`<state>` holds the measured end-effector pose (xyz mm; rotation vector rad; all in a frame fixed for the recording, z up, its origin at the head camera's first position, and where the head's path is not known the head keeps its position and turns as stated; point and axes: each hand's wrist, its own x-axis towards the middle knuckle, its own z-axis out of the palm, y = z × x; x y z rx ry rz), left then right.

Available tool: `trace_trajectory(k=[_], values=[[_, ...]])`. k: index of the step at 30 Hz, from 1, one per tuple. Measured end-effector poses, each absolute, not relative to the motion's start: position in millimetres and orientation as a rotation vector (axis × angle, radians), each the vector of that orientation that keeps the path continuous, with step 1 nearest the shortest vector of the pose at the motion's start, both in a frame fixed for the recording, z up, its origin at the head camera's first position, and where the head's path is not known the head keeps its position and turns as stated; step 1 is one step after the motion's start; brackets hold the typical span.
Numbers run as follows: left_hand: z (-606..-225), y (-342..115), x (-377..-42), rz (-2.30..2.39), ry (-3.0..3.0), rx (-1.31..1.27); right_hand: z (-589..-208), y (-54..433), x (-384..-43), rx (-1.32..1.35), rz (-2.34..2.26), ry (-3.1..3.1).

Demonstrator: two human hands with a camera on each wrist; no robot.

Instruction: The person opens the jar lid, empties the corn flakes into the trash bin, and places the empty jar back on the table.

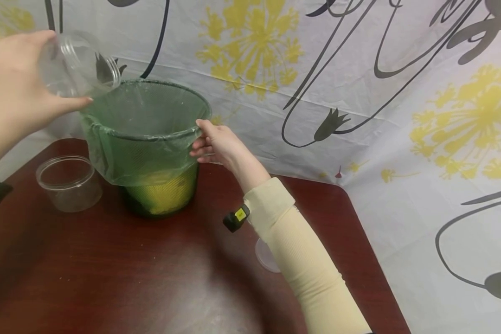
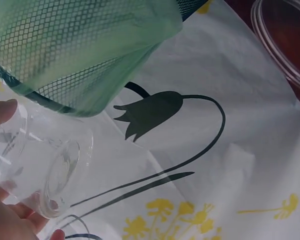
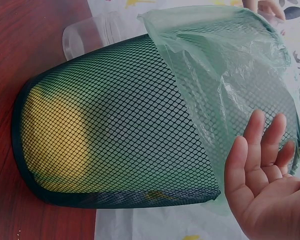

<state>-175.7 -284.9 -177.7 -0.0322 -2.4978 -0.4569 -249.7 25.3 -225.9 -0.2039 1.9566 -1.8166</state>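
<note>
A mesh wastebasket (image 1: 173, 197) stands on the table with a green plastic bag (image 1: 121, 160) folded over its rim. Something yellow (image 3: 57, 137) shows through the mesh at the bottom; its kind cannot be told. My left hand (image 1: 18, 86) grips a clear plastic jar (image 2: 50, 155) at the basket's left rim. The jar lies tipped on its side, mouth toward the basket, and looks empty. At the basket's right side my right hand (image 1: 221, 144) holds the rim, thumb on top and fingers (image 3: 257, 145) outside against the bag.
A clear round tub (image 1: 71, 190) stands on the dark red table (image 1: 121, 273), left of the basket. A clear disc like a lid (image 1: 267, 255) lies partly hidden under the right sleeve. Behind hangs a white cloth (image 1: 242, 125) with yellow and grey flowers.
</note>
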Motion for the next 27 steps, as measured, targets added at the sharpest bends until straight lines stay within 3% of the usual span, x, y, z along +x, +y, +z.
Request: trace_trajectory(k=[16, 27], values=[[-209, -291, -164, -1.004, -2.195, 0.141, -226, 29, -251, -0.201, -1.817, 1.966], [-227, -301, -157, -1.002, -2.088, 0.362, -226, 29, -251, -0.191, -1.825, 1.959]])
